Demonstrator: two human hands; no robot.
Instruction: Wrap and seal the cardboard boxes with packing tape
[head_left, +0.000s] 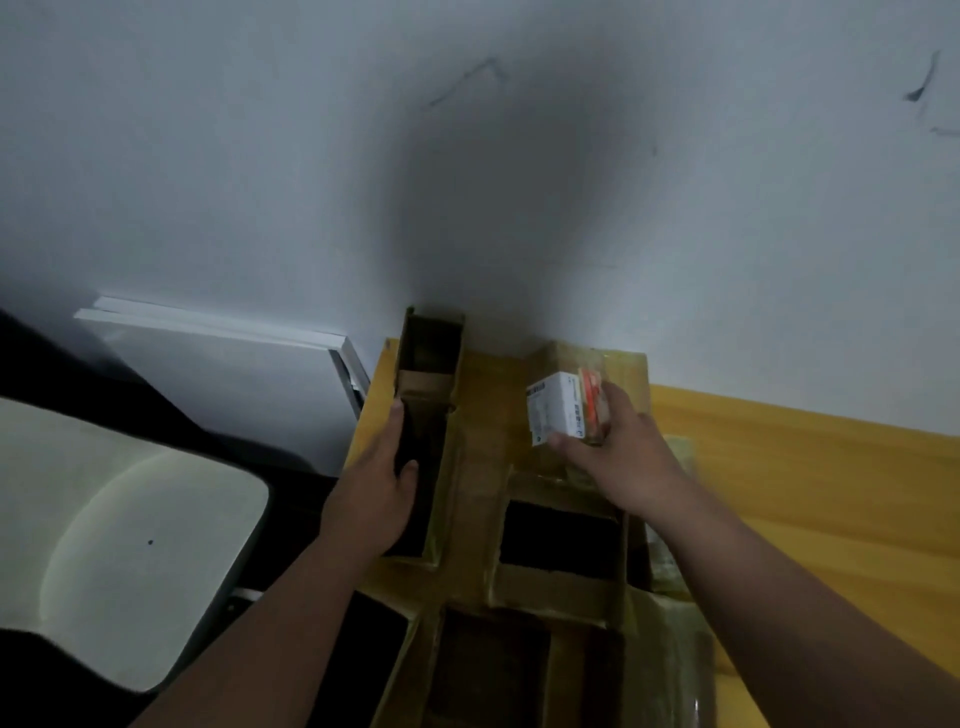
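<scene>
left hand (374, 493): wrapped round the rim of a tall open cardboard box (428, 395) at the counter's (810, 467) back-left
right hand (618, 457): a small white carton (553, 410) is gripped above the other open boxes (561, 545)
tape: not seen anywhere
risk: carton could probably be fumbled, tall box tipped if tugged

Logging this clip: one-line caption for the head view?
Left hand grips a dark object in an open cardboard box; right hand holds a small white box above the yellow table.

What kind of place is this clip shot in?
Probably a home or small-office packing spot: open cardboard boxes on a yellow wooden table against a plain white wall, with a pale chair alongside.
</scene>
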